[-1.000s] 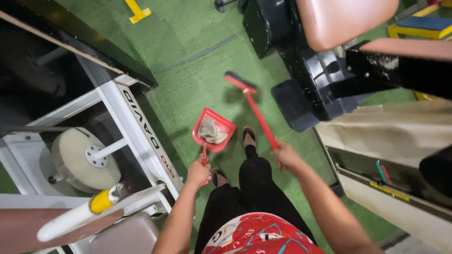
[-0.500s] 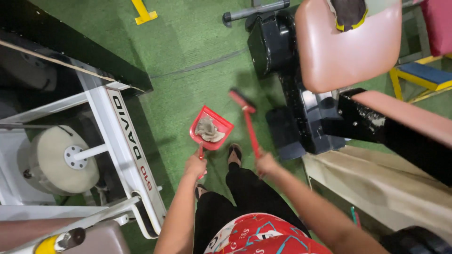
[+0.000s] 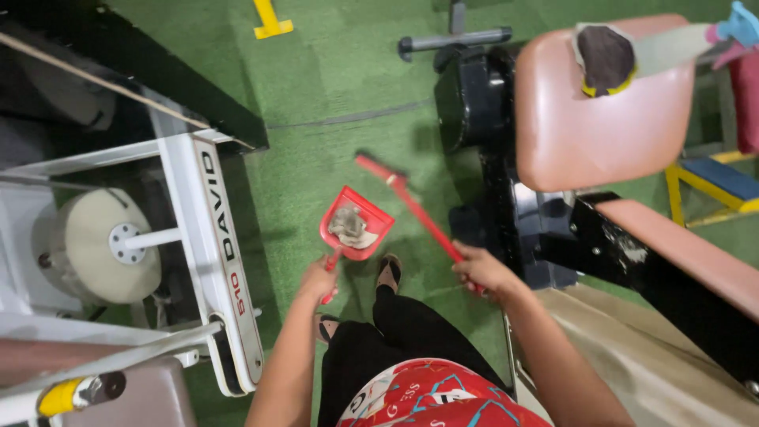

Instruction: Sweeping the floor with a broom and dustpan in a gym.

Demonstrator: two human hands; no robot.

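Green carpet (image 3: 332, 63) — two hands, one red dustpan (image 3: 355, 224), one red brush (image 3: 407, 202)

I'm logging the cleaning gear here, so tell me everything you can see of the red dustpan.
The red dustpan looks like moulded plastic: a shallow, roughly square tray with raised side walls and a narrow straight handle running back toward the person. The left hand is closed around that handle and holds the pan above the green floor, mouth pointing away from the person. A crumpled greyish clump of dust and debris sits in the tray. The red brush is close on its right, not touching it.
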